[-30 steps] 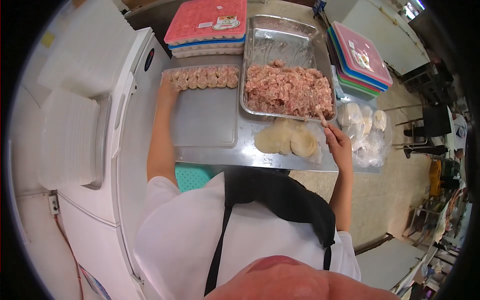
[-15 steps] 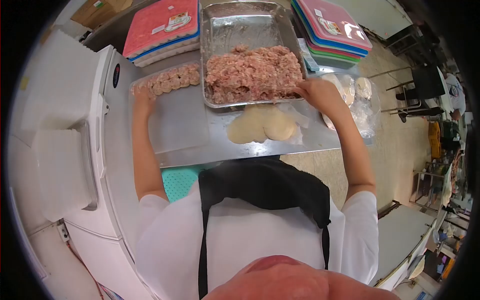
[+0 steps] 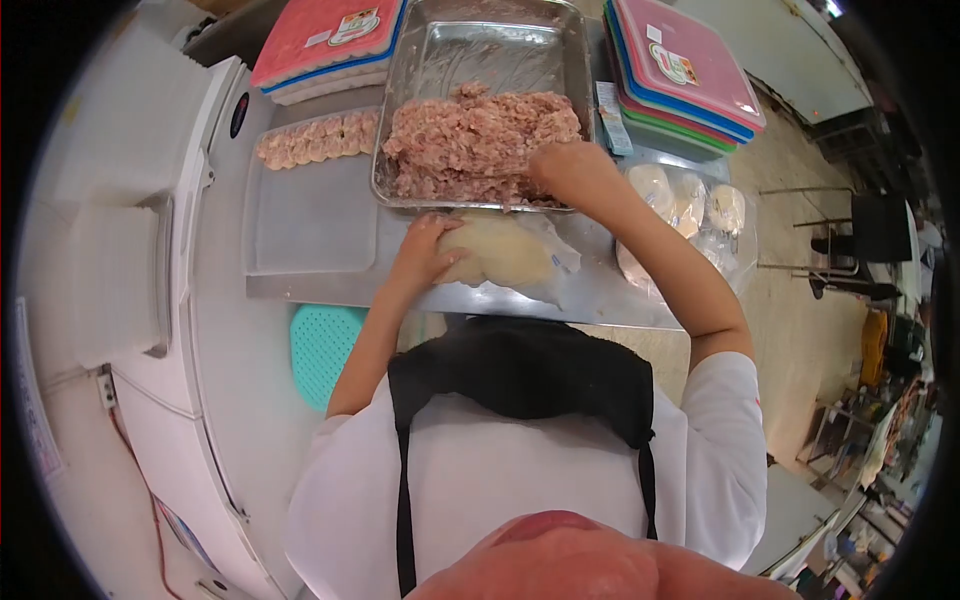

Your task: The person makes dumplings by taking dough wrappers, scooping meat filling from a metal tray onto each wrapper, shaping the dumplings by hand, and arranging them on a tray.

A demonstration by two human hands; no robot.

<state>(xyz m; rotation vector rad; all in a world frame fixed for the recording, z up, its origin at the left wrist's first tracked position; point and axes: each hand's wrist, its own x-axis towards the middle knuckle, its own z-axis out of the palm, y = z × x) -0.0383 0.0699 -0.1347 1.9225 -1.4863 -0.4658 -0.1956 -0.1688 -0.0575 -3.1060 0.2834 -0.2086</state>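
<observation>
The left hand (image 3: 424,250), fingers partly spread, touches the dough wrappers (image 3: 502,250) at their nine o'clock, on the worktop (image 3: 602,292) at the pan's (image 3: 490,52) six o'clock; the right hand (image 3: 572,168) curls over the minced meat (image 3: 460,140) at four o'clock, its grip hidden

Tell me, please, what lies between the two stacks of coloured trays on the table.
In the head view, the metal pan holding minced meat lies between the left stack and right stack; a pale blue packet sits between pan and right stack.
</observation>
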